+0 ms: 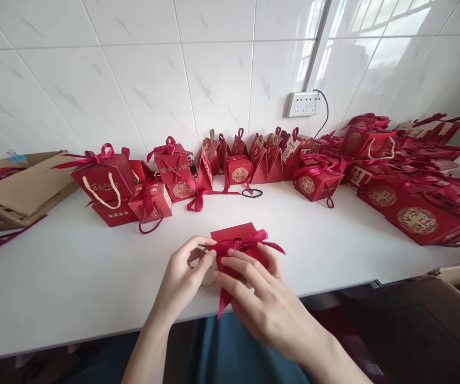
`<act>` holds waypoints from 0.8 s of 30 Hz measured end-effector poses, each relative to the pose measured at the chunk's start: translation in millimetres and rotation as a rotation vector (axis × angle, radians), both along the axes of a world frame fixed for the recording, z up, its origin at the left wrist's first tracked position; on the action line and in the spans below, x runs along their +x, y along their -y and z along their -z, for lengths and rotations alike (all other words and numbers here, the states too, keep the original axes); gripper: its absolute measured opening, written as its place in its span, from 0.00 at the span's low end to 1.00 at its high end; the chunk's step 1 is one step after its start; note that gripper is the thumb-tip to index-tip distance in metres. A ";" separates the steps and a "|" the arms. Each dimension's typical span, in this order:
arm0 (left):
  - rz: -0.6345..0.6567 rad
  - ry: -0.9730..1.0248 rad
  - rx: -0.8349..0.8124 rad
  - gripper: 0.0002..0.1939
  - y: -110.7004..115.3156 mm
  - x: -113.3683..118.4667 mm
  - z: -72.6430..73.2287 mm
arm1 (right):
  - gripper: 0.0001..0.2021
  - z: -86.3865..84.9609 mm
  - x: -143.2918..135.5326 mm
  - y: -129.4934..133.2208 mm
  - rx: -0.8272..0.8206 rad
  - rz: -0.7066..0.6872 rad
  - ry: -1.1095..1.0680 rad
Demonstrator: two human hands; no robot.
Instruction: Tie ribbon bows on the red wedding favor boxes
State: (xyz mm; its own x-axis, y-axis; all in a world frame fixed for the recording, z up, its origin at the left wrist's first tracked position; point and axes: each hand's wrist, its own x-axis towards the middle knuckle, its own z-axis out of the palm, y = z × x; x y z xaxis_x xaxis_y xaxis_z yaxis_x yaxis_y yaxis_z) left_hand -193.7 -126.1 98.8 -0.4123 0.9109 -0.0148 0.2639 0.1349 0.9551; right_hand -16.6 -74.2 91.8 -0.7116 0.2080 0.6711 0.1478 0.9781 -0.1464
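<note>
A small red gift box (230, 233) sits near the table's front edge with a dark red ribbon bow (235, 245) tied across its top. One ribbon tail (224, 303) hangs over the front. My left hand (185, 272) pinches the ribbon's left loop between thumb and fingertips. Across the right part of the box lies my right hand (259, 288), its fingers bent over the top at the bow and round the side. Much of the box is hidden under this hand. A pale cord handle (208, 282) shows partly below my left fingers.
Finished-looking red boxes (105, 181) stand at the left and along the tiled wall. Many more boxes (417, 213) are piled at the right. A black ring (252, 193) lies mid-table. Cardboard boxes are at far left (38, 186) and lower right (459, 277). A power strip (304, 104) hangs on the wall.
</note>
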 end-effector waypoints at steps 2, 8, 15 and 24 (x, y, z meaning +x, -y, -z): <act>0.025 -0.081 0.020 0.13 1.3 -1.8 -3.2 | 0.15 7.0 -1.4 -3.6 0.008 0.028 -0.047; 0.124 -0.043 0.125 0.12 -3.6 -2.9 -14.9 | 0.15 12.1 14.4 -14.8 -0.247 -0.130 -0.261; 0.282 0.225 0.038 0.16 -13.1 -4.8 -18.2 | 0.14 8.8 15.7 -15.4 -0.421 0.016 -0.318; 0.316 0.319 -0.007 0.22 -12.5 -1.5 -15.5 | 0.14 12.0 8.8 -14.9 -0.404 0.000 -0.304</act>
